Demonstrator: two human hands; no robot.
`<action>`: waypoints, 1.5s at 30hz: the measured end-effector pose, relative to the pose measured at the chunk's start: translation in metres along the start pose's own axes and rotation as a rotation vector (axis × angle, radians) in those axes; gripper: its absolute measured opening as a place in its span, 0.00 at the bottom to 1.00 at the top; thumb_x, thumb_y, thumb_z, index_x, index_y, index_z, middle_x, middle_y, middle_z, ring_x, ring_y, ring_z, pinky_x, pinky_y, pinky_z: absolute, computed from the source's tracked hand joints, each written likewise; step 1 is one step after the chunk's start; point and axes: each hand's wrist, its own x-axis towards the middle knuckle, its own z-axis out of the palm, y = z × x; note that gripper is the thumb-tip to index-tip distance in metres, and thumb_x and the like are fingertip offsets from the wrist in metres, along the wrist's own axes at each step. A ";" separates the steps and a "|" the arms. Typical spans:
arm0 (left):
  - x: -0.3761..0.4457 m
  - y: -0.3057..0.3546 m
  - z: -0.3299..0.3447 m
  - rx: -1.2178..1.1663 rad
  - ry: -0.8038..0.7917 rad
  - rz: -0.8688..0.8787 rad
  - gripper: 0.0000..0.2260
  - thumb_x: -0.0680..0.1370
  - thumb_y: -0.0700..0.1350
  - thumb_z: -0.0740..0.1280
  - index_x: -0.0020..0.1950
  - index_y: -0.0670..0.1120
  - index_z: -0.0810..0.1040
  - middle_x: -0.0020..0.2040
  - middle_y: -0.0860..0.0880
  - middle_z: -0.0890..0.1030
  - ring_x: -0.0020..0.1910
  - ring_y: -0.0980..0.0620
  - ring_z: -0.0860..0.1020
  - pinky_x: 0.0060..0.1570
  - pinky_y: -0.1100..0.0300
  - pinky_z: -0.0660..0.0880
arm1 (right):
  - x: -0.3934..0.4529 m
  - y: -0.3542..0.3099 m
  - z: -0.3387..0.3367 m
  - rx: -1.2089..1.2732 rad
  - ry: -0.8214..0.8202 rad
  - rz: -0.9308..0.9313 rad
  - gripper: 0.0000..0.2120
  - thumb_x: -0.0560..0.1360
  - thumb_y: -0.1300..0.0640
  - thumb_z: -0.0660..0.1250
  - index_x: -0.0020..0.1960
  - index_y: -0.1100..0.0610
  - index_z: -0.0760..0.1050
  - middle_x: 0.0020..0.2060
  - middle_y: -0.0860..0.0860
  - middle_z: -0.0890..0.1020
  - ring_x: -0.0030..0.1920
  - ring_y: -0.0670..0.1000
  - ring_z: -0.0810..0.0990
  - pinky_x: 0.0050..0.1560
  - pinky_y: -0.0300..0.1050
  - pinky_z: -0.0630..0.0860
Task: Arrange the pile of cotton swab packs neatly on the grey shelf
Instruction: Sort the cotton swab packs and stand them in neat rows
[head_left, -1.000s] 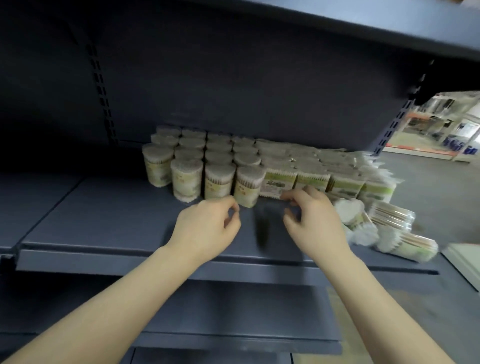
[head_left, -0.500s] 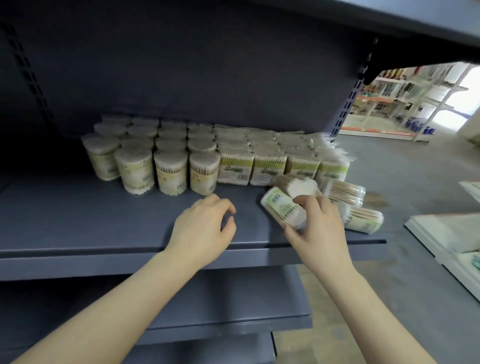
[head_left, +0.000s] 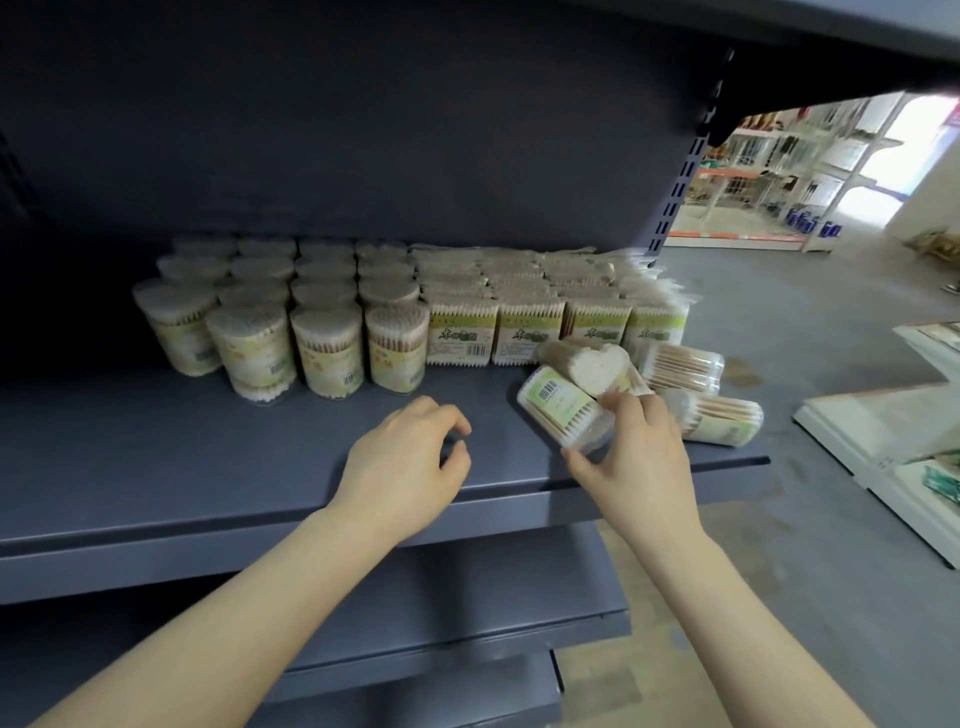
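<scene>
On the grey shelf (head_left: 156, 457), round cotton swab tubs (head_left: 327, 348) stand upright in rows at the left. Flat rectangular swab packs (head_left: 524, 338) stand in rows to their right. A small pile lies on its side at the shelf's right end: a heart-shaped pack (head_left: 597, 366) and two round tubs (head_left: 685, 366), (head_left: 722, 418). My right hand (head_left: 639, 467) grips another round tub (head_left: 563, 405) lying tilted, barcode up, in front of that pile. My left hand (head_left: 405, 467) hovers over bare shelf in front of the rows, fingers loosely curled, holding nothing.
An upper shelf overhangs the work area and a lower grey shelf (head_left: 415, 597) juts out beneath. The shelf's right end (head_left: 753, 460) lies just past the pile. White shelving (head_left: 883, 441) stands on the grey floor at the right.
My right hand moved from the front row to the pile at the right and took hold of a round tub. The left hand stayed low over the shelf. The view shifted right.
</scene>
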 end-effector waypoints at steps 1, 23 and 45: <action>0.000 -0.001 0.000 -0.002 -0.002 0.000 0.10 0.78 0.47 0.59 0.58 0.53 0.74 0.54 0.56 0.73 0.53 0.57 0.72 0.44 0.62 0.70 | 0.000 -0.001 0.000 0.009 -0.007 0.005 0.26 0.67 0.56 0.72 0.61 0.63 0.70 0.55 0.60 0.73 0.57 0.61 0.71 0.54 0.50 0.69; -0.001 -0.027 -0.014 -0.064 0.075 -0.082 0.14 0.78 0.45 0.59 0.64 0.51 0.73 0.54 0.55 0.75 0.52 0.55 0.73 0.47 0.57 0.73 | -0.018 -0.041 -0.002 0.225 -0.052 -0.254 0.23 0.66 0.56 0.72 0.59 0.58 0.70 0.54 0.50 0.70 0.54 0.51 0.73 0.47 0.34 0.63; -0.012 -0.040 -0.030 -0.304 -0.022 -0.095 0.20 0.73 0.37 0.63 0.62 0.51 0.67 0.43 0.55 0.75 0.33 0.59 0.72 0.34 0.65 0.70 | -0.011 -0.070 0.008 0.605 -0.278 -0.364 0.23 0.68 0.66 0.67 0.61 0.54 0.68 0.55 0.47 0.64 0.57 0.39 0.68 0.60 0.40 0.72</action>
